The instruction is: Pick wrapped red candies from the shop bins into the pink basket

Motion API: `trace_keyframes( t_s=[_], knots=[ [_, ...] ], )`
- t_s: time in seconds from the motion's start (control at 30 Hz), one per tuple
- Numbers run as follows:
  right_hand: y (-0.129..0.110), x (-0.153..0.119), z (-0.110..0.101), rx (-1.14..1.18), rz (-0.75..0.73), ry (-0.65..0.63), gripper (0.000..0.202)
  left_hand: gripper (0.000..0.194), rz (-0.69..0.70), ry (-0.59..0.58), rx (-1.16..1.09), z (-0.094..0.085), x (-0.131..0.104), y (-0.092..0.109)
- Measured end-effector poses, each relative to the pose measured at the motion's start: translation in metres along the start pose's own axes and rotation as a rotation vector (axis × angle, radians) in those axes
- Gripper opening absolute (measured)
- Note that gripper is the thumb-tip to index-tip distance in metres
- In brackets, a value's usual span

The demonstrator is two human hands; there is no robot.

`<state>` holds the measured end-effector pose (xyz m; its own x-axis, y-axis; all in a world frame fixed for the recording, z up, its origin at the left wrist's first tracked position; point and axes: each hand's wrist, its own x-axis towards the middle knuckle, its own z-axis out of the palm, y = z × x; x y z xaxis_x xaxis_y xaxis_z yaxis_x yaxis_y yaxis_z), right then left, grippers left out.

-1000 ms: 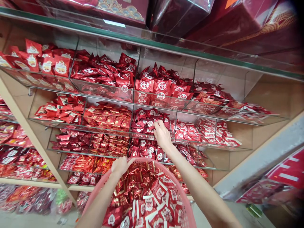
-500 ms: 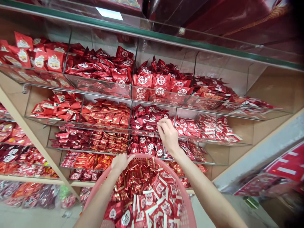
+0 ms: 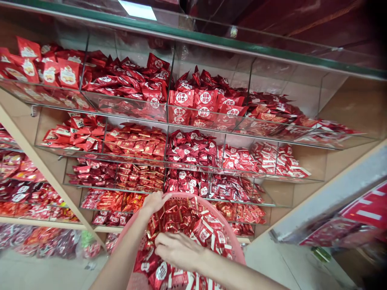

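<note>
My left hand is closed over the far-left rim of a pink plastic basket. The basket holds many small red candy packets: shiny wrapped ones towards the back, red-and-white packets at the right, and dark red packets with white labels near the front left. Inside the basket, my right hand is low over the packets, with its fingers curled and pointing left. Whatever lies in those fingers, if anything, is hidden.
Glass-fronted shelves with dividers rise ahead, stocked with red packets in several rows. A thick glass shelf edge crosses above. At left, a wooden upright separates another shelf bay; bagged goods lie low beside it.
My right hand has moved from the dark red packets on the middle shelf down into the basket. My left hand stays on the rim.
</note>
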<state>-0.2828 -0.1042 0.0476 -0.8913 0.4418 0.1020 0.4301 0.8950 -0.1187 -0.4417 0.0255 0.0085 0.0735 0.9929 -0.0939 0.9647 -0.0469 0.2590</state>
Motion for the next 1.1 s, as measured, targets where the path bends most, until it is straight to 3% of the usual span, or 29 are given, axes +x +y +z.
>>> trace_keyframes(
  t_s=[0.13,0.33,0.5,0.63,0.73,0.93,1.1],
  knots=[
    [-0.005,0.020,0.025,-0.189,-0.069,0.033,0.010,0.075,0.004,0.013,0.003,0.000,-0.001,0.000],
    [-0.005,0.029,0.052,-0.222,-0.024,0.004,0.007,0.075,-0.013,0.026,-0.010,0.002,-0.001,-0.001],
    [-0.001,0.021,0.055,-0.255,-0.024,-0.012,0.005,0.071,-0.020,0.026,-0.003,0.000,-0.002,0.000],
    [0.011,0.019,0.020,-0.252,0.015,0.017,0.008,0.068,-0.023,0.020,-0.012,0.000,-0.002,0.001],
    [0.033,0.022,-0.028,-0.225,0.088,0.136,0.015,0.063,-0.033,-0.003,-0.017,0.000,-0.002,0.001],
    [0.101,0.033,-0.124,-0.220,0.263,0.445,0.029,0.069,-0.031,0.020,-0.023,-0.001,-0.003,0.002],
    [0.142,0.050,-0.161,-0.406,0.334,0.361,0.055,0.072,-0.027,0.030,-0.013,-0.002,-0.004,0.002]
  ],
)
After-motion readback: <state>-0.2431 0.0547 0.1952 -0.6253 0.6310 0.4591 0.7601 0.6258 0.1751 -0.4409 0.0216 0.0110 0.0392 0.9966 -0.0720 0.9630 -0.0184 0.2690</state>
